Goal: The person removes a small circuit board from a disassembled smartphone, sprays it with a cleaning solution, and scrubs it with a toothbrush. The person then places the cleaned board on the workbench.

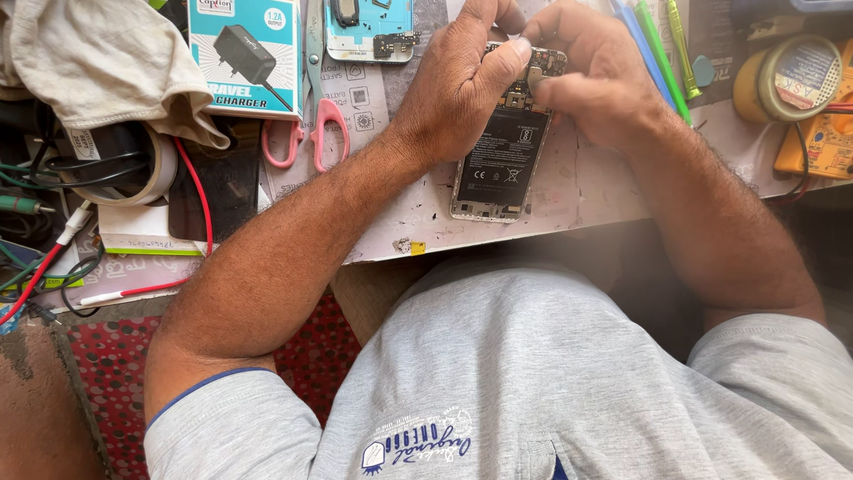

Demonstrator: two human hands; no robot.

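An opened smartphone (pixel 499 169) lies back-up on a white work mat (pixel 577 191), its black battery and top circuit board exposed. My left hand (pixel 462 80) grips the phone's upper left side, thumb pressed on the board area. My right hand (pixel 591 67) is curled over the phone's top right corner, fingertips pinched at the board; whether it holds a small tool or part is hidden.
Pink-handled scissors (pixel 318 120) lie left of the phone. A teal charger box (pixel 244 53), a phone back panel (pixel 369 27), a cloth (pixel 98 62), tape rolls (pixel 786 80), green and blue tools (pixel 662 44) and tangled cables (pixel 53 258) crowd the bench.
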